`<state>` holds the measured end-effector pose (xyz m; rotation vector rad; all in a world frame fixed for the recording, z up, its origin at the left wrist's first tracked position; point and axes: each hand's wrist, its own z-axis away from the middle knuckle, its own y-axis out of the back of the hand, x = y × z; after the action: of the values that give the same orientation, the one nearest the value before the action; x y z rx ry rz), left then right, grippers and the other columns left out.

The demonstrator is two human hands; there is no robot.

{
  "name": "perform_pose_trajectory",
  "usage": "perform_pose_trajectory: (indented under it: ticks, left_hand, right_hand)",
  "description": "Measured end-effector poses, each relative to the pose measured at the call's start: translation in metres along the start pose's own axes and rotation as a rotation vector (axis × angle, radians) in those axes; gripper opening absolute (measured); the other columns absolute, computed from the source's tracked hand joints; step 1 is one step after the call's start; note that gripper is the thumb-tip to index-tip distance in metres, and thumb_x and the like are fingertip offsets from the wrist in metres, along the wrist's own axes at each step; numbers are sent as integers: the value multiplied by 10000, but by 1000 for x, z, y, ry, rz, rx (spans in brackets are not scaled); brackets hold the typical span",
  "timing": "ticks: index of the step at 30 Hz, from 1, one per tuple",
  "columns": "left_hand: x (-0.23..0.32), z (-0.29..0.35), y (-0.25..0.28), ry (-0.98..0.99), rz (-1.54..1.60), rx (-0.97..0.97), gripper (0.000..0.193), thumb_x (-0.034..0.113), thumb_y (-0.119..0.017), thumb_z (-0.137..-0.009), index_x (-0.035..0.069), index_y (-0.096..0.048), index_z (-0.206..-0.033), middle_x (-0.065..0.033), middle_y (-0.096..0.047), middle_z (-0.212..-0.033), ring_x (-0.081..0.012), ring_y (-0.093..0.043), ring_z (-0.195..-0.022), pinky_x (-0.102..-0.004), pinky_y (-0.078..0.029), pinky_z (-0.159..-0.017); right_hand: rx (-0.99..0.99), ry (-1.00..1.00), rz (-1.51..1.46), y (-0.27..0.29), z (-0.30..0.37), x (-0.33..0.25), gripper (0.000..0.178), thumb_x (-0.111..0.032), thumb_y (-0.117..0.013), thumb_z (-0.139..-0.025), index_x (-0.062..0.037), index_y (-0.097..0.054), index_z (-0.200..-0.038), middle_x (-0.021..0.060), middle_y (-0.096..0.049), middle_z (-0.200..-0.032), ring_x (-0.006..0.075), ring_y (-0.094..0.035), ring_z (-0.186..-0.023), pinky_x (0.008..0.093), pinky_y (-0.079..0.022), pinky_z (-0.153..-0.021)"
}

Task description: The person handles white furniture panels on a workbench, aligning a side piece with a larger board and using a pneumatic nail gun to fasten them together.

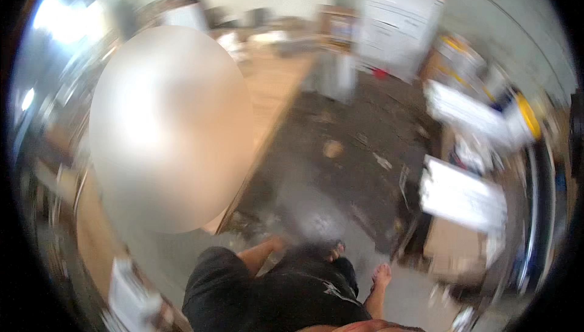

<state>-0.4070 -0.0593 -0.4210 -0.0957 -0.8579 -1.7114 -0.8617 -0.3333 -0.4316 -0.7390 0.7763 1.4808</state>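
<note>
two bare hands of one person are seen, both low in the view and rather blurred. the left hand (277, 243) is beside the person's black clothing (274, 289); its fingers are not clear, so i cannot tell if it is open or closed. the right hand (382, 275) is farther to the right, over the grey floor (420, 289), and it is blurred also: i cannot tell if its fingers are opened or folded.

the thing nearest to the left hand is one wooden table (283, 83), which lies to the left and goes away toward the back; one blurred oval (173, 128) covers a part of it. nearest to the right hand is one cardboard box (453, 247), on the right side and apart from the hand. around this box i count two white flat pieces: one upper (465, 113) and one lower (463, 193). there is also one white bucket with yellow rim (524, 119), one small red thing (380, 74) and one tall white panel (395, 25) at the back.
</note>
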Motion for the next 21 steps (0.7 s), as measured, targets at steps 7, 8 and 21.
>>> perform_pose_trajectory:
  ticks: [7,8,21]
  left_hand:
    - [42,-143,2,0,389,453,497,443,-602,-947,98,-647,-1301,-137,-612,-1373,-319,-583,-1245,-461,-450,-1036]
    - [51,-157,6,67,562,432,487,438,-586,-957,98,-648,-1299,-138,-621,-1358,-316,-591,-1231,-457,-456,-1024]
    - [391,-273,412,-301,622,1265,203,151,-615,-911,60,-638,-1091,-118,-681,-1034,-352,-651,-976,-444,-531,-847]
  right_hand:
    - [-546,-19,623,-282,-159,-292,441,-368,-556,-1018,-155,-547,-1404,22,-645,-1239,206,-625,-984,429,-457,-812]
    - [-635,-2,670,-325,-183,-320,435,-367,-548,-1022,-155,-550,-1402,20,-646,-1233,192,-622,-957,431,-460,-800]
    - [-789,9,872,-600,-342,-499,439,-340,-550,-1017,-103,-545,-1387,62,-634,-1209,243,-645,-967,368,-481,-737]
